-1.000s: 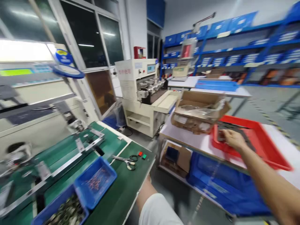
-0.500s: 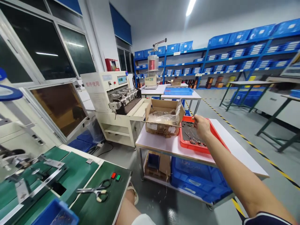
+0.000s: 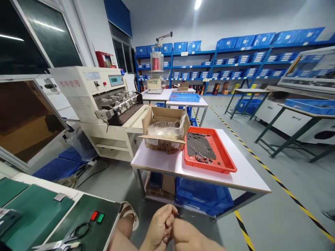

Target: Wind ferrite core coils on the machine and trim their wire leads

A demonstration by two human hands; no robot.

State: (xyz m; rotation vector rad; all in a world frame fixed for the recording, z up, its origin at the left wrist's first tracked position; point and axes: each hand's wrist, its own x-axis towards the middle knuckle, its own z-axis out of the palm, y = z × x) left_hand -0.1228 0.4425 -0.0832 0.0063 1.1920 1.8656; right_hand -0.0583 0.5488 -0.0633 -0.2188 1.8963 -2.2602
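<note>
My left hand (image 3: 159,225) and my right hand (image 3: 188,234) are close together, low in the middle of the view, above my lap. The fingers of both are curled and closed. A tiny dark tip and a thin pale strand show just past the fingertips, too small to name. To the left, a pair of scissors (image 3: 66,240) lies on the green bench top (image 3: 94,200). Ahead on the white table is a red tray (image 3: 227,160) with a dark mat, small parts and thin metal tools in it.
Beside the tray stands an open cardboard box (image 3: 164,143) with clear plastic inside. Blue bins (image 3: 201,195) sit under the white table (image 3: 251,177). A cream machine (image 3: 75,90) is at the left, and blue shelving (image 3: 211,52) lines the back wall.
My right hand has come back from over the red tray to my lap. My left hand has come into view against it. The view has turned to the right.
</note>
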